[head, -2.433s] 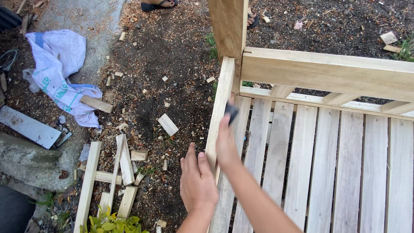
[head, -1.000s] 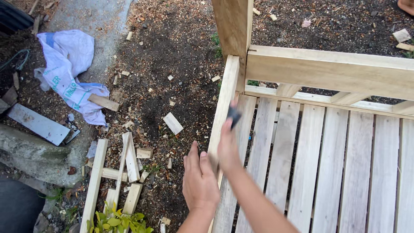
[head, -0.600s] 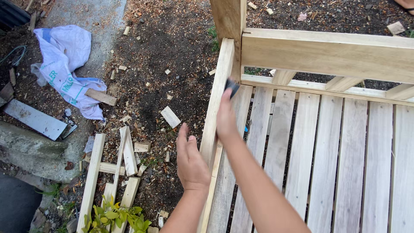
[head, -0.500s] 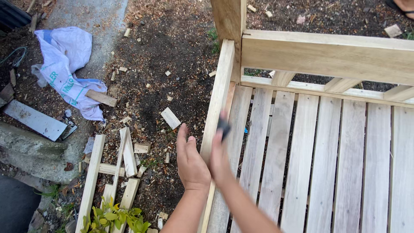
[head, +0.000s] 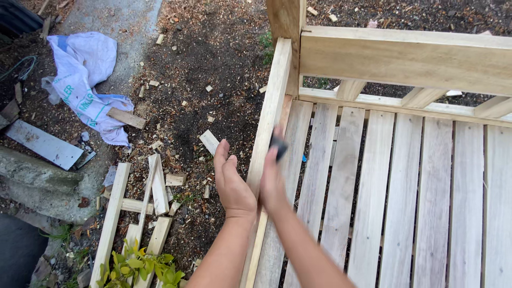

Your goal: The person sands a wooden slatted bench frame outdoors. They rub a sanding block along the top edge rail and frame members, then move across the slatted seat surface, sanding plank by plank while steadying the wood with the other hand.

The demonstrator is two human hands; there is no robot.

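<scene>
- Right hand (head: 273, 178): blurred, set on the wooden slatted frame (head: 405, 197) at its left edge, fingers clenched round a small dark block (head: 278, 145); what kind of block it is cannot be told from the blur.
- Small dark block: pressed to the left side rail (head: 269, 120) of the frame, where that rail meets the first slat, near the frame's upper-left corner.
- Left hand (head: 233, 181): fingers released and straight, palm turned toward the rail, holding nothing; it stands just beside the rail's outer face, and whether it touches the wood cannot be told.
- Wooden slatted frame: pale planks laid side by side with narrow gaps, an upright post (head: 285, 21) at the upper-left corner, a broad cross rail (head: 405, 58) running right from the post.
- Ground left of the frame: dark soil strewn with sawdust and wood offcuts (head: 209, 141).
- Small ladder-like assembly of pale strips (head: 140, 205): lying on the soil, well apart from the frame's left edge.
- White woven sack (head: 85, 80): crumpled, far left, a wood scrap (head: 126, 118) resting on its lower end.
- Flat grey slab (head: 45, 145): below the sack.
- Green leafy plant (head: 140, 264): at the bottom, beside the strip assembly.
</scene>
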